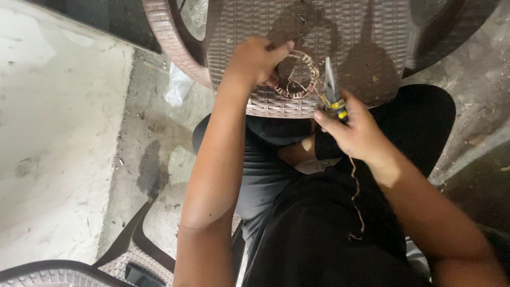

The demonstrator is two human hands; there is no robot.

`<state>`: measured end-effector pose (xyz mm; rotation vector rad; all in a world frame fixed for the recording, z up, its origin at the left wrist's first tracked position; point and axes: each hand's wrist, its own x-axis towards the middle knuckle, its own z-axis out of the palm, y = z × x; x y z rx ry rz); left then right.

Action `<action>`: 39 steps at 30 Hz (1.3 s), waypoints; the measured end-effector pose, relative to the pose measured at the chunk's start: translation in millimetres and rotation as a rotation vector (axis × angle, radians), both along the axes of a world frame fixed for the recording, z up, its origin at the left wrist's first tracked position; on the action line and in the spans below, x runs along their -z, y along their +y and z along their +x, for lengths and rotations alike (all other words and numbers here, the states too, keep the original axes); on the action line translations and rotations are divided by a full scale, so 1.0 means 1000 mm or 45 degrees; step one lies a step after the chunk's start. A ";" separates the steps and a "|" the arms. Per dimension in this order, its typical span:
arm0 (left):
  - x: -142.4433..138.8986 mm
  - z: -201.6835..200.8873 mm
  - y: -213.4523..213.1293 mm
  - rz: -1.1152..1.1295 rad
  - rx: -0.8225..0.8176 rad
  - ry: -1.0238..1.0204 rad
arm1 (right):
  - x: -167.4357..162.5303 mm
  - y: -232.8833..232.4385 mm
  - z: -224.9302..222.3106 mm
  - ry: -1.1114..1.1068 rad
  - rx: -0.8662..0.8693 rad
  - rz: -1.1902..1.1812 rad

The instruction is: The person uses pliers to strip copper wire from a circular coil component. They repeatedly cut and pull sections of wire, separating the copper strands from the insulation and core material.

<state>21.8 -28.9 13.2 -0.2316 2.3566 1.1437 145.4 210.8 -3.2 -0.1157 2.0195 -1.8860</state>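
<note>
Wire coil (303,74) under left hand (255,61)

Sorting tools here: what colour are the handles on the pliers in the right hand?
Yellow and black pliers handles, head view.

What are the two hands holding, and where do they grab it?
The right hand holds pliers by the yellow-and-black handles. The left hand grips the rim of a round wire-wound ring.

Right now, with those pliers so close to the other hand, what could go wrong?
The pliers in the right hand point toward the left hand, which grips the ring wound with wire; a slip could jab the fingers. The ring sits near the edge of the woven chair seat and might slide off. The loose wire strand hanging over the lap could snag.
</note>
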 end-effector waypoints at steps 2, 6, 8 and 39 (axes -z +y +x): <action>0.011 -0.010 0.001 -0.045 0.095 0.134 | 0.006 -0.016 0.003 -0.020 0.093 -0.108; 0.035 -0.030 0.002 -0.196 0.220 0.170 | 0.022 -0.045 -0.001 0.029 0.317 -0.338; 0.042 -0.038 0.002 -0.190 0.281 0.131 | 0.029 -0.052 -0.003 0.157 0.343 -0.337; -0.020 0.017 0.026 0.035 0.614 0.381 | 0.132 -0.038 0.090 -0.519 -0.331 -0.303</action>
